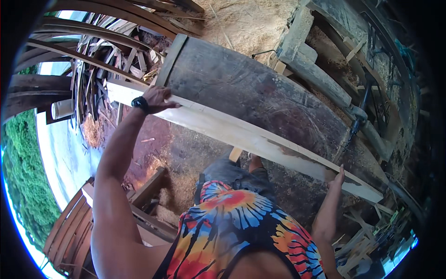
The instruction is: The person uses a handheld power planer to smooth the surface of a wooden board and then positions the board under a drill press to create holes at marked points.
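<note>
Your plank (218, 124) runs along the near edge of the worktop (232, 76), its left end reaching past the near left corner. Your left hand (159, 99) pinches it near that corner, fingers over its upper edge. Your right hand (336, 180) touches it toward the worktop's right end; its fingers are hidden, so you cannot tell whether they close on it. Well apart, beyond the worktop's left edge, there seems to be a white tub (61, 109), its contents out of view. Wood strips (88, 60) are heaped near it.
</note>
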Available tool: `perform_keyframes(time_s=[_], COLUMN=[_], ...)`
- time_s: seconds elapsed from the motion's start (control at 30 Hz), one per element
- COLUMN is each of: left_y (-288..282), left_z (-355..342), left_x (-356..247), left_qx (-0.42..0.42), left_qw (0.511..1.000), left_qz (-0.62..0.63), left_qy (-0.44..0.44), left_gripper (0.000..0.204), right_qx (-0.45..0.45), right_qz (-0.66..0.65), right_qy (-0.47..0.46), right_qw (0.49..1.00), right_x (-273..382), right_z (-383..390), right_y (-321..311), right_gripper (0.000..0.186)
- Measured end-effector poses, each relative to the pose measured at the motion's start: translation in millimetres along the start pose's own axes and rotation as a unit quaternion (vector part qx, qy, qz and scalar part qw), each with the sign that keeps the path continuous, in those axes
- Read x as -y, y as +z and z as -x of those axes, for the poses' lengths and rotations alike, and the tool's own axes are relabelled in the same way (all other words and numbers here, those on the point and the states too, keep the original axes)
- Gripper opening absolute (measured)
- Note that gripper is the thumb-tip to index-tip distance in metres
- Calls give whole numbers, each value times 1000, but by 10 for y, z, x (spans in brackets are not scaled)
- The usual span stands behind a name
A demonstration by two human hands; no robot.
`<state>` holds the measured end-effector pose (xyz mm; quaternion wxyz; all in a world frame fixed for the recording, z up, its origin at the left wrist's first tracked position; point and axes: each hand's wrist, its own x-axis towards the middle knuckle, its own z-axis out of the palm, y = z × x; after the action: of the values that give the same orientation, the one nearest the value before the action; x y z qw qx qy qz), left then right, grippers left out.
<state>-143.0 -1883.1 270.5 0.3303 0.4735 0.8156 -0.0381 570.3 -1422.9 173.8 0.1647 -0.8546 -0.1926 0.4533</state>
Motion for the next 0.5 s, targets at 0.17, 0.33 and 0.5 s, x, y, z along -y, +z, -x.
perform_keyframes(time_s=[0.17, 0.33, 0.5], left_y=[-351, -310, -180], left_z=[-670, -754, -769], left_x=[486, 1188, 1181], left_qx=[-13, -98, -196], left_qw=[993, 985, 971], left_qz=[-36, -27, 74], left_qy=[108, 143, 110], left_gripper=[62, 56, 37], right_qx=[173, 26, -169], right_qz=[-150, -51, -7], right_qy=[8, -39, -10], right_qw=[973, 998, 986], right_x=[-179, -263, -47], right_z=[-118, 59, 571], right_y=[58, 673, 1056], right_gripper=[70, 88, 133])
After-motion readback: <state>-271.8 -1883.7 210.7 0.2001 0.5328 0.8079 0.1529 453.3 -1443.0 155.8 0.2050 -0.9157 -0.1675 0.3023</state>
